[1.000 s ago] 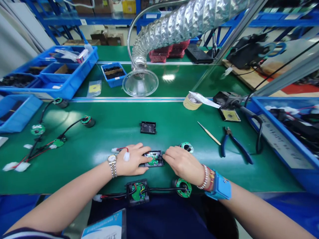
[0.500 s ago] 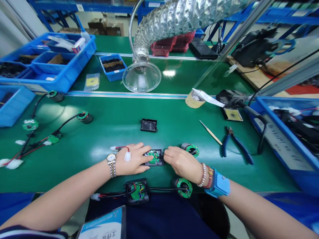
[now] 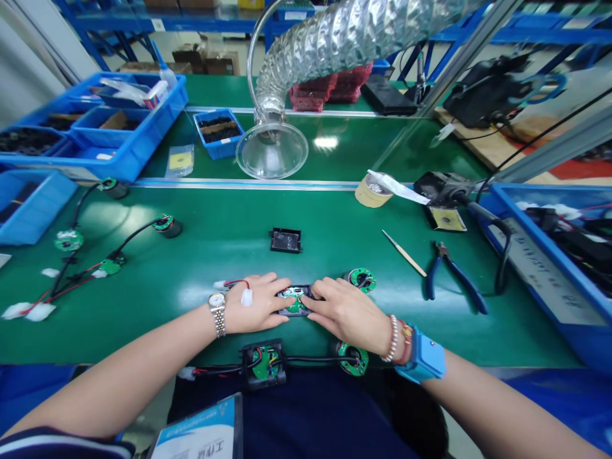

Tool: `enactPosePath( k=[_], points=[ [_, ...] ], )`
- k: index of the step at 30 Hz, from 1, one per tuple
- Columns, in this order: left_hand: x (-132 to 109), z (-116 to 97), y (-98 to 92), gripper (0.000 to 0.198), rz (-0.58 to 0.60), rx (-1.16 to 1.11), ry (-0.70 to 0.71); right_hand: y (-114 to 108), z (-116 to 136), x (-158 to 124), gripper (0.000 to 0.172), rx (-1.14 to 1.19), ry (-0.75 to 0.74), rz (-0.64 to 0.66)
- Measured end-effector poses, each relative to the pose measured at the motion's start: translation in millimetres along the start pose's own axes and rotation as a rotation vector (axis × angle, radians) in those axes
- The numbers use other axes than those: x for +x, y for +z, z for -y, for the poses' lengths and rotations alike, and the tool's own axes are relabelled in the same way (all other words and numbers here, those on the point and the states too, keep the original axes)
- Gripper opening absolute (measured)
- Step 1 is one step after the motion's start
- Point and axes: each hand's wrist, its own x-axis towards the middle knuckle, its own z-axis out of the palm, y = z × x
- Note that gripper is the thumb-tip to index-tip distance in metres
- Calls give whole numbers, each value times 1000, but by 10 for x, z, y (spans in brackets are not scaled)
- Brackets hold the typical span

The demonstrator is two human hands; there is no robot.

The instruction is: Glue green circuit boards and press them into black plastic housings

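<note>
Now the right hand (image 3: 351,315), grip unclear, has moved inward over the circuit board (image 3: 296,306), joining the left hand (image 3: 258,308), fingers splayed, so both apparently press 1 part.

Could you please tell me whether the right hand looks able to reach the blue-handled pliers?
Probably yes: bare green bench separates the pliers from the right hand, though that hand is occupied at a circuit board.

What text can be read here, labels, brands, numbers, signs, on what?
Badge: "工作", sideways; rest unclear, header lettering too blurred.
Paper label on right bin: handwriting, too blurred to read.
Red-and-white box: too blurred.
Shelf label: too small.
</note>
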Motion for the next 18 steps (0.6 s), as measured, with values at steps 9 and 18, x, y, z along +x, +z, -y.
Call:
enactPosePath(
  k=[9, 18],
  points=[
    [-10, -42, -1, 31, -35, -32, -33, -26, 86, 54, 17, 103, -42, 26],
    [-245, 18, -141, 29, -132, -162, -407, 37, 127, 49, 20, 181, 18, 24]
  ],
)
